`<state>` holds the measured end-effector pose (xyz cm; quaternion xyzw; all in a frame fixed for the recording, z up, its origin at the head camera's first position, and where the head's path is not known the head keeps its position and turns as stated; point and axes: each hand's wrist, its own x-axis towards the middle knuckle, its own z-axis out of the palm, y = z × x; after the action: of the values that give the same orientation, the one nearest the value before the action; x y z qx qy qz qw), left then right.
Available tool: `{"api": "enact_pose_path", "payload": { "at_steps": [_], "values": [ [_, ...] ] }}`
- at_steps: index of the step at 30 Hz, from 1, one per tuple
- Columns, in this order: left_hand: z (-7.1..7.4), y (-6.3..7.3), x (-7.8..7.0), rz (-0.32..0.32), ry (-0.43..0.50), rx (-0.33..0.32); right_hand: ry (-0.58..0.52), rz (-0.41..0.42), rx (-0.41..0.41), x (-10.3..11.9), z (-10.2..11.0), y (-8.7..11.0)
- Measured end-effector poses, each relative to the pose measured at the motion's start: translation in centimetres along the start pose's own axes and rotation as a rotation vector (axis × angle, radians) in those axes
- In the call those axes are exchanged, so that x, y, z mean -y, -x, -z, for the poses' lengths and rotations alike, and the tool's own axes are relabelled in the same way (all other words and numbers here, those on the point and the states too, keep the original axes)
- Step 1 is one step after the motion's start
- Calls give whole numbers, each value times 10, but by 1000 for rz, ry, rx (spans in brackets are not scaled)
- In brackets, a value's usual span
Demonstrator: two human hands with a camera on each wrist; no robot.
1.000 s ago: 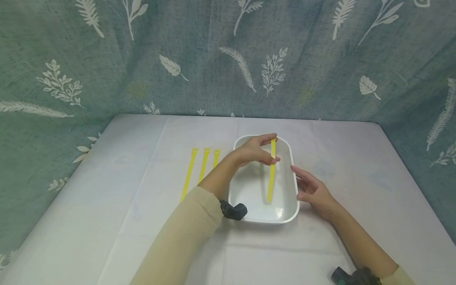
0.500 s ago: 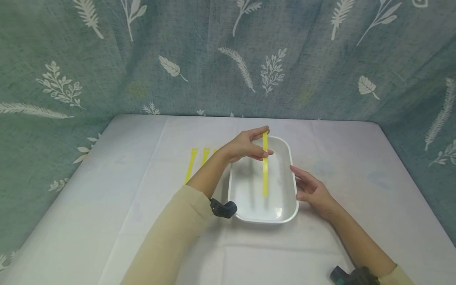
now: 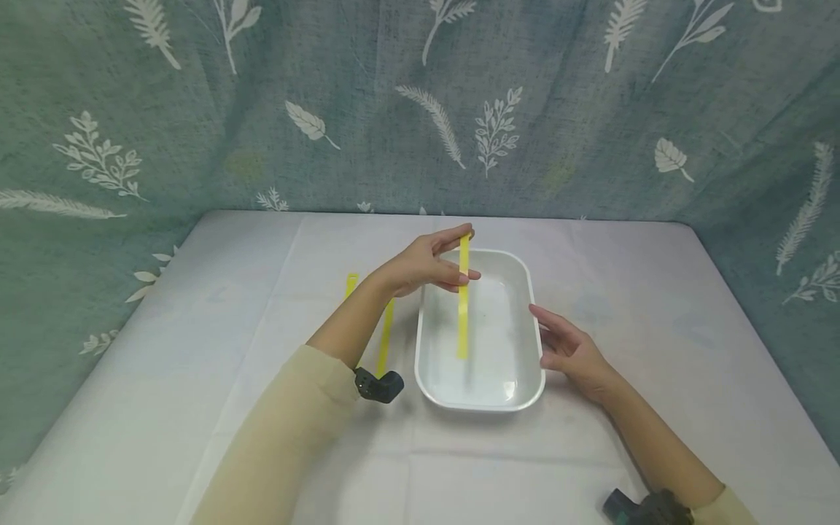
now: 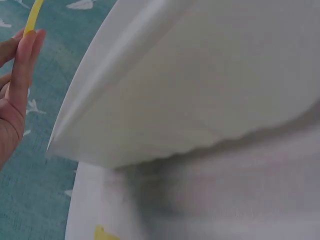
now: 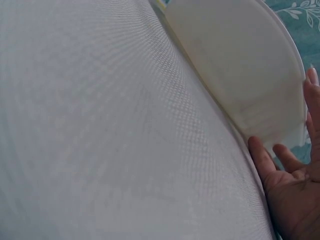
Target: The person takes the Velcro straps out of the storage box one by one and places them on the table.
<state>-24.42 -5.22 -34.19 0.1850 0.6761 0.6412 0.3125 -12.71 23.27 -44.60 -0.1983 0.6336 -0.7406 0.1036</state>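
Note:
In the head view my left hand [image 3: 423, 266] pinches a flat yellow strap [image 3: 463, 321] that looks like a hook-and-loop cable tie. It hangs nearly upright over the left part of a white rectangular tray [image 3: 502, 350]. The left wrist view catches the strap's end [image 4: 34, 17] between thumb and fingers. My right hand [image 3: 577, 357] touches the tray's right side, fingers spread along the wall. The right wrist view shows those fingertips [image 5: 260, 150] at the tray's outer wall. Left of the tray lie more yellow straps [image 3: 386, 339], partly hidden by my left forearm.
A white cloth [image 3: 249, 313] covers the table under the tray. Behind and at both sides hangs a green-blue curtain [image 3: 367, 146] with white leaf prints. Dark cameras sit on my left wrist [image 3: 379, 385] and right wrist [image 3: 646, 507].
My left hand has moved left and slightly away from me with the strap, from over the tray's middle to its left part. The right hand stays at the tray's side.

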Motion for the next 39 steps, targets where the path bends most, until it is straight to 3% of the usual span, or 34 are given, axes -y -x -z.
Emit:
{"api": "enact_pose_path", "payload": {
  "at_steps": [7,14,26,39],
  "values": [
    [14,20,2,-23,-34,14,10,-19,-7,0,1,0],
    [30,38,6,-37,-86,-22,36,-36,-17,1,1,1],
    [62,72,18,-64,-81,-39,19,-12,2,1,0,1],
    [96,111,27,-49,-102,-71,38,-25,-6,3,-1,1]
  ]
}}
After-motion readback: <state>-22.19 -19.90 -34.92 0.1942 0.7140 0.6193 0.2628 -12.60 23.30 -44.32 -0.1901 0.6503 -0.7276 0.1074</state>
